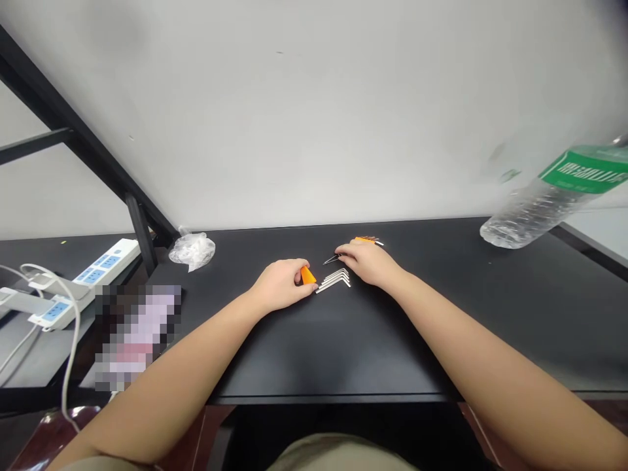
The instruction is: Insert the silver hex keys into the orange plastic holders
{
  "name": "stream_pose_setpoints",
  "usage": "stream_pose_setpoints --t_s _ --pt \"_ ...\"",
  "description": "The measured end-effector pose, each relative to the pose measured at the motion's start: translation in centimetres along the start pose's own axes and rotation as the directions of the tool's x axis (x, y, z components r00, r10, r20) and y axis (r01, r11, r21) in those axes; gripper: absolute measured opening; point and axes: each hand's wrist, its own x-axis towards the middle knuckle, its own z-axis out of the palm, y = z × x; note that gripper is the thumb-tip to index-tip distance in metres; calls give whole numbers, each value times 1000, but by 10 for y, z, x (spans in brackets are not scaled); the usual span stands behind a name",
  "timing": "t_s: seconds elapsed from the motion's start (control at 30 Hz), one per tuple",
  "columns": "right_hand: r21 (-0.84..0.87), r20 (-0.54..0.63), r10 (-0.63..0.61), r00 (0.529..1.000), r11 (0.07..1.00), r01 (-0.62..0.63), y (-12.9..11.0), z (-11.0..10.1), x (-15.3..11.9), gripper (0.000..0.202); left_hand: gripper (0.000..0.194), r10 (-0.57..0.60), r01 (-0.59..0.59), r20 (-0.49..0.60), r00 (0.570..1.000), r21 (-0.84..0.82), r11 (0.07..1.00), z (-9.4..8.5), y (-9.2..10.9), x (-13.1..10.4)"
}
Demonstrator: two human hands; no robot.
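Note:
My left hand [282,286] is closed around a small orange plastic piece [308,275], the thumb and fingers on its sides. Just to its right, several silver hex keys [335,279] lie side by side, their bent ends to the right. My right hand [367,261] rests low over the table with its fingers pinched at a thin, pointed metal piece [332,259], whose tip points left. Behind the right hand, partly covered by it, lies another orange item [366,239] with short metal ends showing.
A crumpled clear plastic bag [192,251] sits at the back left of the black table [343,353]. At the right stands a tilted-looking plastic bottle [540,199] with a green label. White power strips [88,278] with cables and a blurred-out flat item [140,333] are at the left.

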Motion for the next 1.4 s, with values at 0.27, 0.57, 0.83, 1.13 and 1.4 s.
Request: stream_pose_setpoints --t_s 0.27,0.57,0.83,1.13,1.4 --pt "75 -73 -127 989 988 133 0 -3 -4 18 29 5 -5 -5 1000 -8 1000 0 -1 0" --pt "-24 -247 15 969 999 -22 5 -5 0 20 24 2 -2 2 1000 7 1000 0 0 0" --pt "-203 -31 -117 993 973 109 5 -5 -5 32 23 2 -2 13 1000 15 1000 -2 1 0" --pt "-223 -56 -170 984 963 153 -10 -8 0 24 24 11 -12 14 1000 25 1000 -2 3 0" --pt "28 45 -252 967 968 251 -14 -11 -8 34 23 2 -2 11 1000 14 1000 0 0 1"
